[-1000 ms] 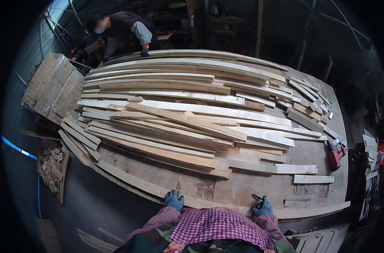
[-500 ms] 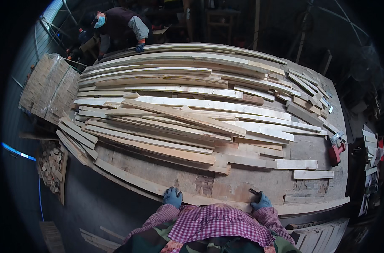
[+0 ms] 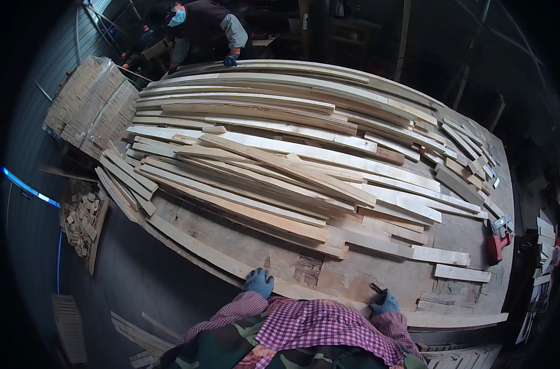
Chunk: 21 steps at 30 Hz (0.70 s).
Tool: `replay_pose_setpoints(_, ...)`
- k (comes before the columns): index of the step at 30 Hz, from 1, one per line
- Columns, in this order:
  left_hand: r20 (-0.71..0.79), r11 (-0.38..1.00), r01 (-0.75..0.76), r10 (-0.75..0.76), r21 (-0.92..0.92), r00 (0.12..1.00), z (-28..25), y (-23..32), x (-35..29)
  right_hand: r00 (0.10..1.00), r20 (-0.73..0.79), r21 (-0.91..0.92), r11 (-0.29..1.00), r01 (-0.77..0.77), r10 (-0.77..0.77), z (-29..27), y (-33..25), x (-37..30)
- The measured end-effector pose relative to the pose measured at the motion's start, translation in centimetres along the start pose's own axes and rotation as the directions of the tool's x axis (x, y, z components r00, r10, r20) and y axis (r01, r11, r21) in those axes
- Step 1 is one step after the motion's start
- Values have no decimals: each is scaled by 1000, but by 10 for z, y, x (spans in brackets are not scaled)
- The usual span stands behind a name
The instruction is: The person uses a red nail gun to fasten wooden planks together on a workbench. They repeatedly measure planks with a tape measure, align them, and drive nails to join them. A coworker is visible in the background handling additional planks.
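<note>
along the near edge of the worktable [image 3: 347,277], one long pale board [image 3: 292,288], bent into a curve by the lens. over it, left of centre, a left hand [image 3: 259,283] in a blue glove, fingers bent downward on the wood; cannot tell whether pinching it or merely pressing. farther right by the same board, a right hand [image 3: 384,302], also blue-gloved, curled around a slim dark tool [image 3: 376,288], with one end jutting past the fingers. just this side of the board, between both hands, a pink-and-white checked garment [image 3: 323,323]. beyond a bare strip of tabletop, a broad heap of planks [image 3: 292,130], mostly lengthwise, with one crossing plank [image 3: 289,169] slanted over others. toward the right, a short pale board [image 3: 461,272] and a red tool [image 3: 496,247]. on the far side, a stooping co-worker [image 3: 201,21], with a dark-gloved hand [image 3: 231,60] at the farthest planks. at the left, a film-wrapped stack of wood [image 3: 92,107]; below, small offcuts [image 3: 83,221].
</note>
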State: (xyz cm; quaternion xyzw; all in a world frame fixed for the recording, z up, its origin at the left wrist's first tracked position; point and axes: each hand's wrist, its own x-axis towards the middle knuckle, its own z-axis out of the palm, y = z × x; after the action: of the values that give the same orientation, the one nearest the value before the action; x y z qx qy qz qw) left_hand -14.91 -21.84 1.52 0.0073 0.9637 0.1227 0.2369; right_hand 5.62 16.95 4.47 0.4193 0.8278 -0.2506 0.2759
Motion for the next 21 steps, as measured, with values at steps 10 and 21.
replay_pose_setpoints(10,-43,998,-28,25,-62,999,-6,7,-4,1000,6,50,998,26,-26,6,10,9)
replay_pose_setpoints(21,-50,999,-33,31,-38,998,-17,12,-10,989,-95,144,982,126,-113,4,1,2)
